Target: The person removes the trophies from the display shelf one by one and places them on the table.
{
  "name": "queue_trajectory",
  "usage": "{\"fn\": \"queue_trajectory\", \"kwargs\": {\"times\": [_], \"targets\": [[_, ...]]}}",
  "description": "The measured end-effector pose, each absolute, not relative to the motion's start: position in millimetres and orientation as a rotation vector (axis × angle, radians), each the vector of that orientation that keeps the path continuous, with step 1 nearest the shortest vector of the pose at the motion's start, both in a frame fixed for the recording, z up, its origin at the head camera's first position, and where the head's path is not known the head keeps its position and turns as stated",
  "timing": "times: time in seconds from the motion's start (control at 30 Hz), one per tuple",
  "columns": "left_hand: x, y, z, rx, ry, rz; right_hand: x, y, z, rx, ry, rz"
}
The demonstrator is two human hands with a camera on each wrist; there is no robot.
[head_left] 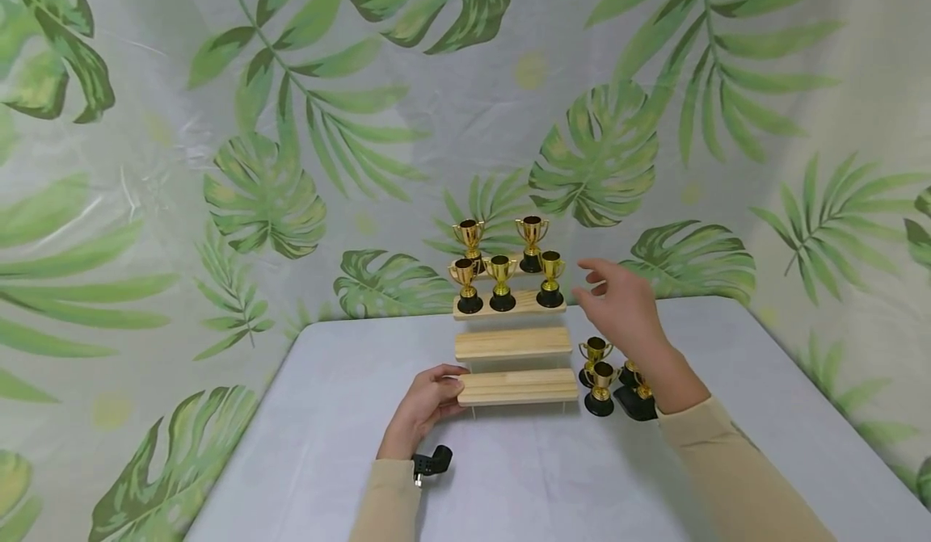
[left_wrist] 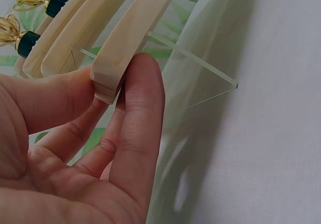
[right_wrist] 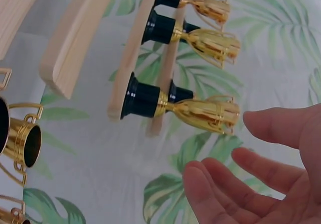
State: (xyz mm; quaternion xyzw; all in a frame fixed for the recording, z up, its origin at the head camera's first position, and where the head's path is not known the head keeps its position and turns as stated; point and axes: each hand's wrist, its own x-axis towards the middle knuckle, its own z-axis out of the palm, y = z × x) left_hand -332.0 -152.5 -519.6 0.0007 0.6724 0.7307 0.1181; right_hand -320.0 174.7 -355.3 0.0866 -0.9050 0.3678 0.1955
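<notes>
My left hand (head_left: pixel 422 403) pinches the left end of the lowest wooden board (head_left: pixel 520 386) of a tiered display rack, thumb on one side and fingers on the other in the left wrist view. Three small gold trophy cups with black bases stand on the second tier from the top; the rightmost trophy (right_wrist: pixel 200 114) is nearest my right hand (head_left: pixel 627 308). That hand hovers just right of it, fingers apart and loosely bent, holding nothing. Two more trophies, one of them a gold cup (head_left: pixel 532 239), stand on the top tier.
Several more trophies, such as one gold cup (head_left: pixel 600 388), stand on the white table (head_left: pixel 327 429) right of the rack, partly hidden by my right forearm. The second-lowest board (head_left: pixel 513 343) holds no trophies. A leaf-patterned curtain (head_left: pixel 465 81) hangs behind the table.
</notes>
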Motion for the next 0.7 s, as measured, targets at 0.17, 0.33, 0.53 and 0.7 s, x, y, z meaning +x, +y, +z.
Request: {"fn": "queue_trajectory", "kwargs": {"times": [0.17, 0.33, 0.53, 0.7], "targets": [[-331.6, -153.0, -520.4, -0.007, 1.96, 2.138, -324.9, 167.4, -352.3, 0.25, -2.538, 1.032], [-332.0, -153.7, -520.4, -0.008, 1.962, 2.141, -332.1, 162.1, -347.9, 0.249, -2.541, 1.024], [-331.8, -154.1, -519.5, 0.007, 1.971, 2.144, -344.7, 155.5, -345.1, 0.269, -2.521, 1.007], [-331.7, -152.7, -518.8, 0.008, 1.974, 2.138, -356.0, 150.2, -345.8, 0.276, -2.502, 0.97]]}}
